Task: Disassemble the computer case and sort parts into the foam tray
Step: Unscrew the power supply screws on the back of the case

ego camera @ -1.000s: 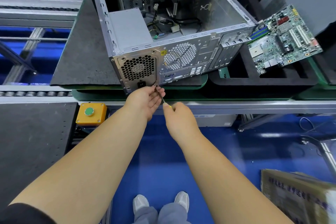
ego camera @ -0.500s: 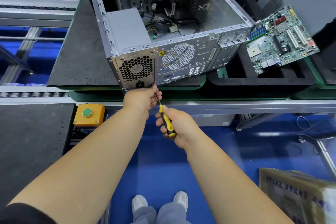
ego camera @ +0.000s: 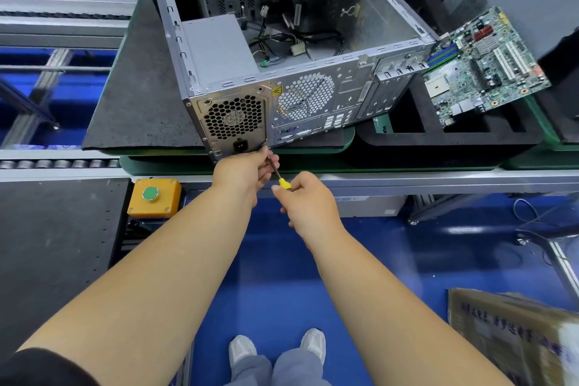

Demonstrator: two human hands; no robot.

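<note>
While the right hand (ego camera: pixel 308 202) is closing its grip round the yellow handle of the screwdriver (ego camera: pixel 279 176), working at a screw on the power supply (ego camera: pixel 233 122), low at the rear panel's near corner. Steadying too: left hand (ego camera: pixel 246 171) curling its fingers round the dark shaft just under the tip, guiding it in. Screw itself hiding behind those fingers, so not telling whether it is loose or tight.

Judging this as the power-supply removal step, with the supply sitting in the computer case (ego camera: pixel 282 50), which is lying on its side on a dark mat near the front edge of the counter (ego camera: pixel 438 180). Next move probably calling for steady pressure along the shaft and slow turning, left fingers ready for catching the screw; slipping off the head being the risk here. After that, likely freeing the loose cables (ego camera: pixel 291 44) inside before lifting the supply out.

Looking now at the containers: foam tray (ego camera: pixel 416 131) sitting just right of the case, black, with deep cut-outs. Motherboard (ego camera: pixel 484 67) resting tilted across its far right part, not seated flat in a pocket. Near pockets showing nothing inside from this angle. Case interior holding drive cage, cables and supply.
</note>
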